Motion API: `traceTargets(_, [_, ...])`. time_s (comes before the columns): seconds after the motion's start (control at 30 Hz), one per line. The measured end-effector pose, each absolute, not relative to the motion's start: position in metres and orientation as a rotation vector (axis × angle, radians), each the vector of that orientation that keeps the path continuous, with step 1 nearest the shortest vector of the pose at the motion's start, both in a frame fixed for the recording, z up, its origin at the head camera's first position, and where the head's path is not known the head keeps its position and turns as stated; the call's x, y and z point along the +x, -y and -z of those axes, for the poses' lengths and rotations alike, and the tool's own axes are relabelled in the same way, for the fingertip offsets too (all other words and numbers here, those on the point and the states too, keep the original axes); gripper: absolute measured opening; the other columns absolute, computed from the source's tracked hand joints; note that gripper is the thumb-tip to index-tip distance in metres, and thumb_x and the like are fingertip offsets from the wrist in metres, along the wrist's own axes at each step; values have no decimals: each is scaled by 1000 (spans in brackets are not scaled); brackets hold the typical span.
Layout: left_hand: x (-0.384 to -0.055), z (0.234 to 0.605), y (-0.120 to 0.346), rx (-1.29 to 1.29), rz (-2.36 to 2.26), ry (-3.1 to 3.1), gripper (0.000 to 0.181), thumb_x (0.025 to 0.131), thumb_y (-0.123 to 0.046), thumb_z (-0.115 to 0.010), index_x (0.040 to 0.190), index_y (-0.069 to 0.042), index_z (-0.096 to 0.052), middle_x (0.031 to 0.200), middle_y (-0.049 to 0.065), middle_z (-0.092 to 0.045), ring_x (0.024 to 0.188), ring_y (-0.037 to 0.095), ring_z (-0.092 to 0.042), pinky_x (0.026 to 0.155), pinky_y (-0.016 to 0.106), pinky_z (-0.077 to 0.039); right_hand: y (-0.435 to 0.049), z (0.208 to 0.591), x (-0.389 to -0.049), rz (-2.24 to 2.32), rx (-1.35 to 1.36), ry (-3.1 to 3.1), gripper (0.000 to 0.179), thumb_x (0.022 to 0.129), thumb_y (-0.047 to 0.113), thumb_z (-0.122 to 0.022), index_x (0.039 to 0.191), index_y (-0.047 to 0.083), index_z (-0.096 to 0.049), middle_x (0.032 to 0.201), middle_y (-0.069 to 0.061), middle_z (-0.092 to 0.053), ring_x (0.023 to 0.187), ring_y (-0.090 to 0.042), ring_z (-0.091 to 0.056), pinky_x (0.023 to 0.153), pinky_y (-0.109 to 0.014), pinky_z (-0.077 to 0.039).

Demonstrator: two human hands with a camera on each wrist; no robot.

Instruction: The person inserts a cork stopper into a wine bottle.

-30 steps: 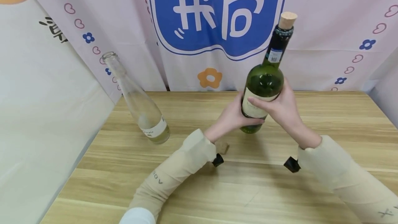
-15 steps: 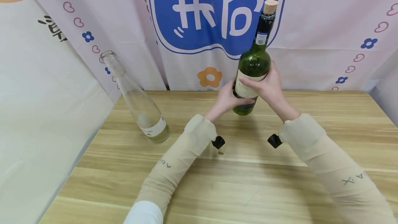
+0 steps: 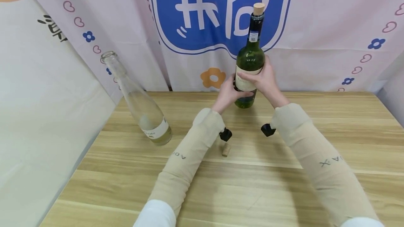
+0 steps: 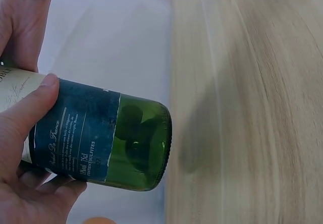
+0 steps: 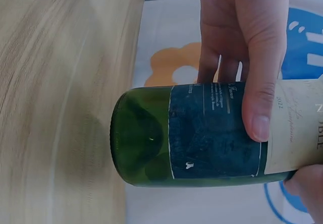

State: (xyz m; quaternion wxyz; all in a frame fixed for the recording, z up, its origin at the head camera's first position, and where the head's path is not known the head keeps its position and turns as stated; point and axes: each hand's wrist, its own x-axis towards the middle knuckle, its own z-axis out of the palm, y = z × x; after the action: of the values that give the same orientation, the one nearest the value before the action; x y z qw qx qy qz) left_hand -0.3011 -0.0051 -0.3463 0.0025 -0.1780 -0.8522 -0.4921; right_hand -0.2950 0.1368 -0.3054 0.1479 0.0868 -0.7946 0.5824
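- Clear btl (image 3: 142, 108): on table (image 3: 252, 185).
- L hand (image 3: 227, 95): wrapped round green btl (image 3: 250, 56), low; loosened grip = poss. slip.
- Loose cork (image 3: 226, 149): could tip btl if set atop.
- Green btl: apparently lifted nr table's far edge.
- R hand (image 3: 266, 81): wrapped round it, higher.

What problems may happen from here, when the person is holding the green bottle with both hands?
The green bottle might slip from the left grip and right grip: its glass looks smooth, and it appears raised above the table.
The clear bottle, open at its mouth, stands beside the left sleeve; a sideways sweep could tip it.
The loose cork near that sleeve's cuff could be brushed away.
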Motion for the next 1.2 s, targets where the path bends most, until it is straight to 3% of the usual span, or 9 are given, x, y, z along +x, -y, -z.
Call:
traceTargets(0.5, [-313, 366, 1, -415, 1548, 2704, 84, 70, -28, -79, 137, -8, -32, 130, 7, -47, 116, 19, -47, 96, 28, -40, -132, 332, -316, -1697, 198, 2317, 87, 70, 22, -79, 138, 7, -27, 133, -11, -41, 118, -24, -42, 100, -38, -33])
traceTargets(0.8, [-313, 368, 3, -417, 1581, 2702, 86, 73, -28, -77, 140, -8, -27, 132, 8, -45, 117, 20, -46, 97, 28, -39, -129, 332, -316, -1683, 160, 2429, 91, 73, 32, -76, 141, 8, -21, 136, -12, -37, 121, -25, -39, 101, -41, -32])
traceTargets(0.97, [-309, 364, 9, -429, 1443, 2866, 74, 76, -28, -75, 134, -4, -36, 126, 10, -50, 112, 21, -50, 93, 29, -42, -133, 331, -311, -1645, 198, 2537, 87, 75, 28, -75, 138, 2, -22, 133, -17, -38, 120, -30, -40, 99, -43, -34])
traceTargets(1.2, [-300, 355, 27, -511, 878, 3199, 55, 84, -28, -65, 127, 2, -48, 124, 16, -53, 112, 27, -51, 91, 35, -45, -141, 325, -295, -1514, 285, 2764, 81, 81, 16, -68, 138, -9, -16, 136, -28, -32, 124, -39, -35, 101, -48, -33])
